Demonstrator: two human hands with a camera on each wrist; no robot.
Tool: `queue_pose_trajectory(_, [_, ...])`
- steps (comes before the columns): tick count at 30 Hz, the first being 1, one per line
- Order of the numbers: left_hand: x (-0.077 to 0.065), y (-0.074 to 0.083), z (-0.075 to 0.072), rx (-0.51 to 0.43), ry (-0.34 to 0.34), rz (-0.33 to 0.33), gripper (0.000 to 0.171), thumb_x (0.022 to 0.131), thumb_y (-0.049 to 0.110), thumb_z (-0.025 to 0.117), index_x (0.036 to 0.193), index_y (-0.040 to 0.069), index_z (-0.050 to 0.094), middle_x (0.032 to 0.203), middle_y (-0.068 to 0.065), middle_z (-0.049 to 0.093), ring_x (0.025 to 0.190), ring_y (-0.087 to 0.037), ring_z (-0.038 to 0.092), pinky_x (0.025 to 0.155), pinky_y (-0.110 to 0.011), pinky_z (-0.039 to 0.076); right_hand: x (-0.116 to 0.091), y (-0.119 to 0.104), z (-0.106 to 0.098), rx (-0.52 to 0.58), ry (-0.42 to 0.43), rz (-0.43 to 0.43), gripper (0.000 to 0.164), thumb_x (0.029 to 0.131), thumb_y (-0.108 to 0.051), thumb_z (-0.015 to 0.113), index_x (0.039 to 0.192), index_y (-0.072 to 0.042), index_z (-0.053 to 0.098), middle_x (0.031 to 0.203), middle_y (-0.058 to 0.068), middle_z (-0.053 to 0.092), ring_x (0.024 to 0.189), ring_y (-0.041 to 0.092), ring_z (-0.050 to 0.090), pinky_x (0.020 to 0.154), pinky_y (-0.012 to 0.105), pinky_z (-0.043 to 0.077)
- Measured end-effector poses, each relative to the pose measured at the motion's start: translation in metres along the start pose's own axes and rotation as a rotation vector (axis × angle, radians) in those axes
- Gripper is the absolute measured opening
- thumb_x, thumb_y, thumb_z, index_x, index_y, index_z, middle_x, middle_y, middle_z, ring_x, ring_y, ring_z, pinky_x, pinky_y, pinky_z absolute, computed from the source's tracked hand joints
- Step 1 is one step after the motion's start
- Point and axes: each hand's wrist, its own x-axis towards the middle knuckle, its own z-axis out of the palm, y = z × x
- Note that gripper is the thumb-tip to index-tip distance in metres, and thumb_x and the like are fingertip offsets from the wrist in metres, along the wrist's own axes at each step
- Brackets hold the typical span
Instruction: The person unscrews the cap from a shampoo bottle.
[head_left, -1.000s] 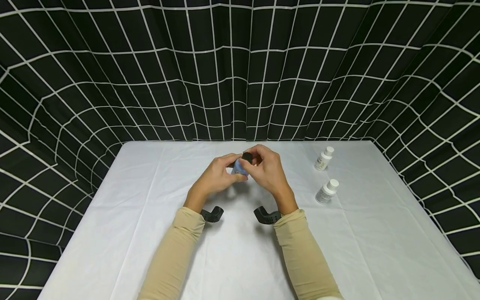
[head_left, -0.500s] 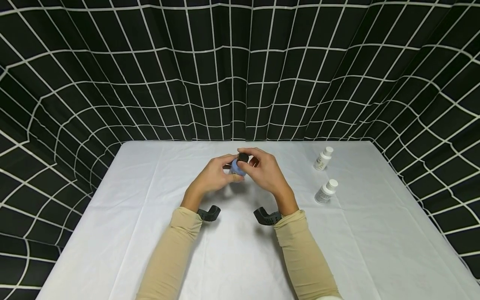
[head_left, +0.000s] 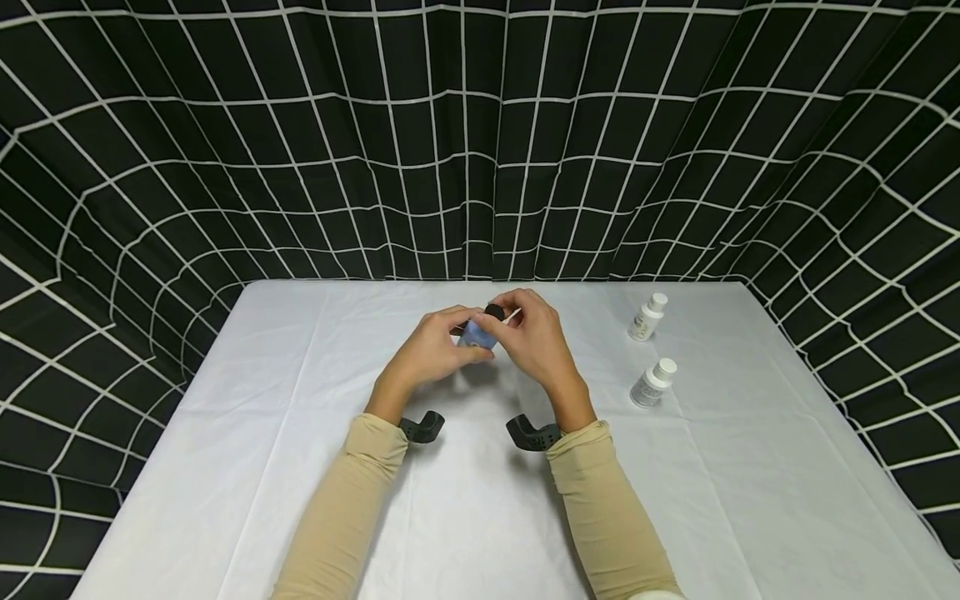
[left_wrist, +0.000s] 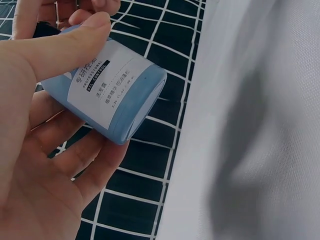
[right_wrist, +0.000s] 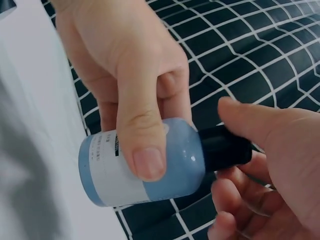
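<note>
A small blue shampoo bottle (left_wrist: 137,95) with a white label and a black cap (right_wrist: 222,147) is held tilted above the table's far half. My left hand (head_left: 435,346) grips its body, thumb across the label and fingers around the other side. In the left wrist view the bottle's base faces the table. At the other end, my right hand (head_left: 534,333) has its thumb (right_wrist: 240,112) and curled fingers about the cap. Part of the label lies hidden under the left thumb.
Two small white-capped bottles stand at the right of the table: one farther back (head_left: 647,319), one nearer (head_left: 653,384). White cloth covers the table (head_left: 480,517). A black curtain with a white grid (head_left: 480,150) hangs behind and along both sides.
Both hands and the bottle shifted slightly left, then back right. My right thumb and fingers have changed position at the cap, while the left hand keeps its grip on the body.
</note>
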Motion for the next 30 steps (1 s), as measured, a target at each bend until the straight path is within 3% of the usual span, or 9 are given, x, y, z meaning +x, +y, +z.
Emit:
queue_pose_trajectory(6, [0.0016,-0.0035,-0.0021,-0.015,0.040,-0.010,0.055,0.083,0.034,0.086,0.132,0.019,0.067,0.126,0.002,0.071,0.111,-0.019,0.067,0.099,-0.041,0.056,0.0005,-0.0014,-0.0032,0.035,-0.110,-0.101,0.036,0.100,-0.016,0.065,0.137,-0.014,0.065,0.131,0.006,0.068,0.094,0.024,0.066,0.079,0.033,0.054])
queue_pose_trajectory(10, [0.0013,-0.0061,-0.0031,-0.050,0.032,-0.033,0.055,0.082,0.031,0.086,0.132,0.019,0.068,0.128,0.001,0.071,0.114,-0.021,0.067,0.100,-0.040,0.057,-0.0004,-0.0031,-0.0046,0.049,-0.149,-0.082,0.044,0.101,-0.018,0.065,0.144,-0.015,0.058,0.141,0.006,0.064,0.094,0.024,0.067,0.077,0.034,0.054])
queue_pose_trajectory(14, [0.0016,-0.0069,-0.0023,-0.073,0.026,-0.054,0.055,0.081,0.030,0.087,0.132,0.021,0.068,0.130,0.003,0.070,0.113,-0.021,0.068,0.100,-0.039,0.057,-0.0008,-0.0042,-0.0054,0.039,-0.132,0.021,0.056,0.097,-0.033,0.071,0.146,-0.013,0.054,0.137,0.010,0.062,0.092,0.023,0.068,0.076,0.032,0.053])
queue_pose_trajectory(19, [0.0023,-0.0062,0.0019,-0.081,0.014,-0.058,0.055,0.079,0.031,0.089,0.130,0.026,0.069,0.125,0.007,0.071,0.110,-0.019,0.069,0.097,-0.037,0.057,-0.0002,-0.0034,-0.0036,-0.006,-0.092,0.123,0.051,0.093,-0.042,0.074,0.130,-0.009,0.062,0.111,0.009,0.063,0.091,0.024,0.065,0.078,0.034,0.053])
queue_pose_trajectory(23, [0.0011,-0.0045,0.0034,-0.080,0.009,-0.059,0.056,0.078,0.031,0.090,0.129,0.026,0.070,0.124,0.007,0.071,0.109,-0.018,0.068,0.096,-0.037,0.058,-0.0019,-0.0041,-0.0030,-0.034,-0.074,0.090,0.042,0.093,-0.037,0.075,0.121,-0.007,0.067,0.107,0.010,0.064,0.091,0.024,0.066,0.078,0.033,0.053])
queue_pose_trajectory(30, [0.0009,-0.0047,0.0006,-0.044,0.052,-0.035,0.055,0.079,0.032,0.088,0.129,0.018,0.069,0.126,0.002,0.071,0.109,-0.017,0.068,0.098,-0.036,0.058,-0.0025,-0.0071,-0.0066,0.003,-0.102,-0.044,0.040,0.098,-0.016,0.070,0.137,-0.010,0.064,0.126,0.009,0.069,0.109,0.025,0.069,0.084,0.037,0.059])
